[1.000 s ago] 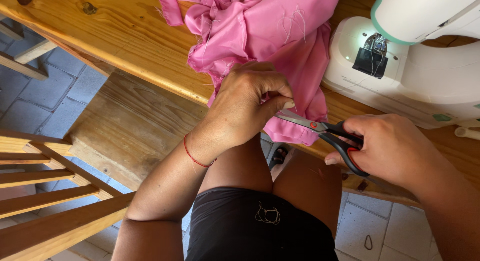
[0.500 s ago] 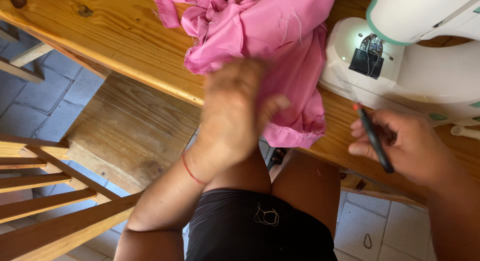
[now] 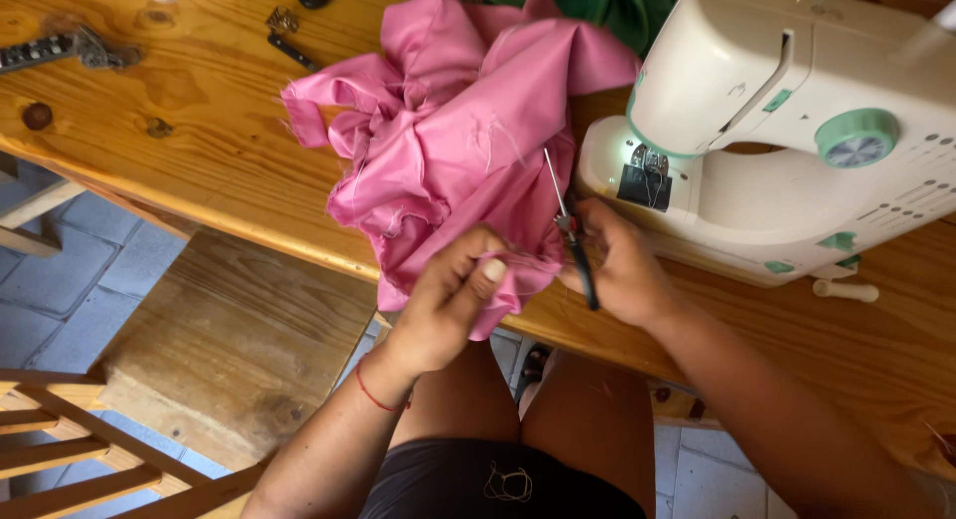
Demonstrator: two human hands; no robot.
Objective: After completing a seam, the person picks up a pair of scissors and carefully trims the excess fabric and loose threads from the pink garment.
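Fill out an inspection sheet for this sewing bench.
Surface: wooden table, knotty.
Job's things: pink fabric bunched at the table edge; scissors; white sewing machine.
Clutter: green cloth behind the pink; small dark metal parts top left.
Hands: left hand pinches the fabric hem; right hand holds the scissors.
Cables: nothing seen.
Surroundings: wooden bench, chair slats, tiled floor.

L hand (image 3: pixel 448 305) pinches pink fabric (image 3: pixel 458 150); R hand (image 3: pixel 617 270) holds scissors (image 3: pixel 570 230) (blades up) near sewing machine (image 3: pixel 797 130).
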